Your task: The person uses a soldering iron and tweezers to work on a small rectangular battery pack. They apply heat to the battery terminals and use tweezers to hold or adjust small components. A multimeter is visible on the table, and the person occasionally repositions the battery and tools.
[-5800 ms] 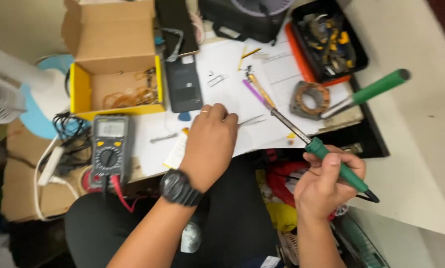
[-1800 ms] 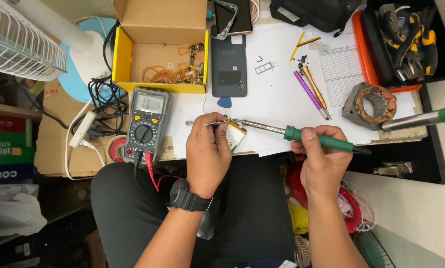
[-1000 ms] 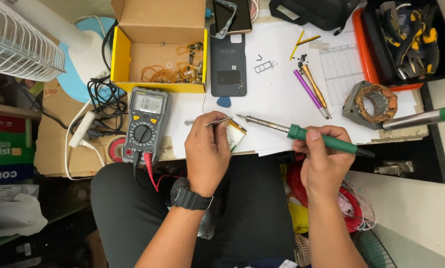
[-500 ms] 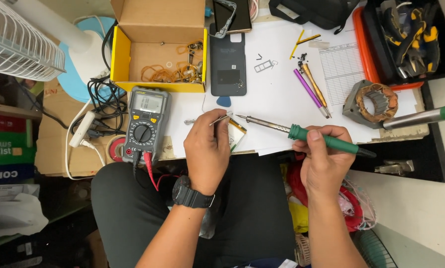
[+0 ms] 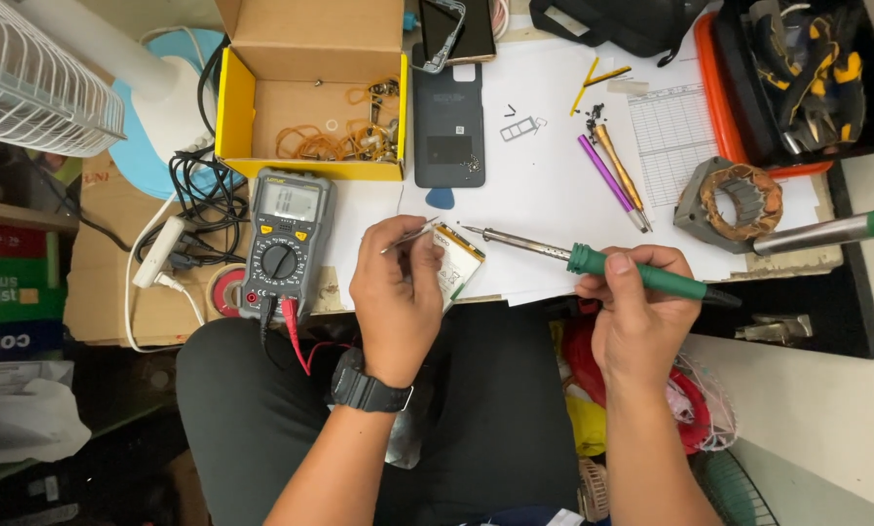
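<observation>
Phone battery [image 5: 459, 265] flat on the white paper [image 5: 544, 185] at the bench front edge, just right of the left hand [image 5: 398, 297], whose fingers pinch tweezers [image 5: 409, 236]. Right hand [image 5: 641, 317] fingers clamped on green soldering iron [image 5: 593, 261], tip just beside the battery. Multimeter [image 5: 286, 244] to the left.

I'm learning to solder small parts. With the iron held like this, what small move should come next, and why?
Probably ease the soldering iron tip leftward to the small flat part. The right hand holds the green handle with the tip just short of the part, while the left hand pins it with tweezers.
</observation>
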